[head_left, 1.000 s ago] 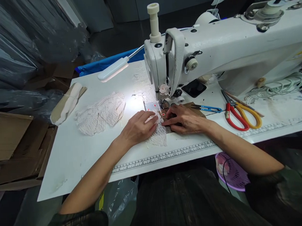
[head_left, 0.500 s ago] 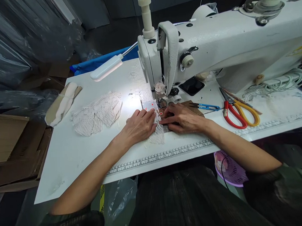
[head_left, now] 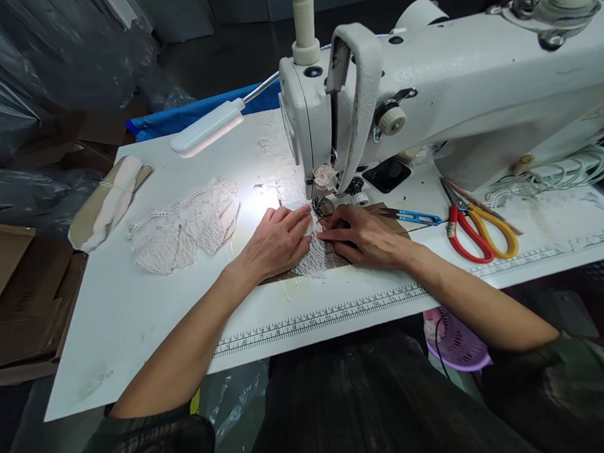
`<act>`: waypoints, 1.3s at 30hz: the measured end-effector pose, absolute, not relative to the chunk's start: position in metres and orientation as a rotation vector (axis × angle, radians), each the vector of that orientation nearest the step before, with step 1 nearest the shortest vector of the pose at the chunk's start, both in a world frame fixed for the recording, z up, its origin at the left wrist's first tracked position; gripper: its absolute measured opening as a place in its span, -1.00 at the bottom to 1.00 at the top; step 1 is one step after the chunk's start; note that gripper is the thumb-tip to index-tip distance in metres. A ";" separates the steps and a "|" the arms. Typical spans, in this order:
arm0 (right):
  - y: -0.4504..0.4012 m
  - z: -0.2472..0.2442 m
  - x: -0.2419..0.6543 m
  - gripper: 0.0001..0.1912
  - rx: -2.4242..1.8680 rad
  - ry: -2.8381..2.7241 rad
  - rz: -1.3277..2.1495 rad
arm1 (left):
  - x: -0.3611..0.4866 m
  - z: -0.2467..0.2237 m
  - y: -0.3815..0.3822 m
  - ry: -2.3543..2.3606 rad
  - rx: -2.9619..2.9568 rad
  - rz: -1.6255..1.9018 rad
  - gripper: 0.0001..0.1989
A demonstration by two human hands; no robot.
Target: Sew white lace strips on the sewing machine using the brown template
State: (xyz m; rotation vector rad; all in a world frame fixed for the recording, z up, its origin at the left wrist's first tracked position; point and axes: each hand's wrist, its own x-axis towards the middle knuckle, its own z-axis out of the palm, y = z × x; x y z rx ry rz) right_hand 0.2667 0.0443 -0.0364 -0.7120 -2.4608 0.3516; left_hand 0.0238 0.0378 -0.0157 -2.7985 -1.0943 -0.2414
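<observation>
A strip of white lace (head_left: 312, 258) lies under the needle area of the white sewing machine (head_left: 310, 129), its near end spread over the brown plate (head_left: 341, 257). My left hand (head_left: 277, 239) rests on the lace from the left, palm down, fingers stretched flat towards the presser foot (head_left: 322, 207). From the right, my right hand (head_left: 366, 236) has its fingers bent, with index finger and thumb closed at the lace's right edge. A small fabric flower (head_left: 324, 177) hangs on the machine head. The fingertips partly hide the stitching spot.
Gathered lace (head_left: 184, 228) lies to the left, beyond it a wrapped card (head_left: 111, 203). Blue thread snips (head_left: 416, 217) and red-and-yellow scissors (head_left: 477, 229) lie right. A lamp (head_left: 210, 127) lights the table; a printed ruler (head_left: 316, 323) runs along its front. Below hangs a purple basket (head_left: 460, 343).
The lace's near end has shifted slightly up towards the machine. More of the brown plate shows beneath my left hand. Both hands keep nearly the same places; the camera view has shifted a little.
</observation>
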 end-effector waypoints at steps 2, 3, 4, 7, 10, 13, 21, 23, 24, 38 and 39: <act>0.044 -0.038 0.267 -0.71 -0.711 -2.465 0.353 | 0.024 -0.017 0.038 -1.075 -2.793 -0.248 -0.58; 0.044 -0.038 0.267 -0.71 -0.717 -2.466 0.354 | 0.025 -0.017 0.038 -1.070 -2.789 -0.252 -0.59; 0.044 -0.039 0.268 -0.71 -0.727 -2.469 0.358 | 0.025 -0.017 0.038 -1.068 -2.785 -0.257 -0.59; 0.043 -0.039 0.268 -0.71 -0.752 -2.472 0.365 | 0.026 -0.018 0.038 -1.071 -2.779 -0.264 -0.60; 0.043 -0.037 0.267 -0.71 -0.743 -2.460 0.355 | 0.027 -0.018 0.037 -1.070 -2.779 -0.258 -0.59; 0.043 -0.035 0.267 -0.70 -0.732 -2.453 0.345 | 0.028 -0.018 0.036 -1.078 -2.779 -0.259 -0.58; 0.043 -0.040 0.266 -0.70 -0.758 -2.433 0.364 | 0.032 -0.016 0.035 -1.086 -2.752 -0.170 -0.55; 0.043 -0.042 0.267 -0.70 -0.749 -2.428 0.352 | 0.034 -0.015 0.034 -1.094 -2.739 -0.165 -0.55; 0.044 -0.042 0.267 -0.70 -0.742 -2.428 0.341 | 0.035 -0.015 0.033 -1.098 -2.733 -0.166 -0.56; 0.043 -0.037 0.267 -0.71 -0.778 -2.479 0.293 | 0.031 -0.021 0.029 -1.039 -2.806 -0.405 -0.70; 0.043 -0.037 0.268 -0.71 -0.785 -2.485 0.292 | 0.030 -0.020 0.029 -1.040 -2.823 -0.380 -0.68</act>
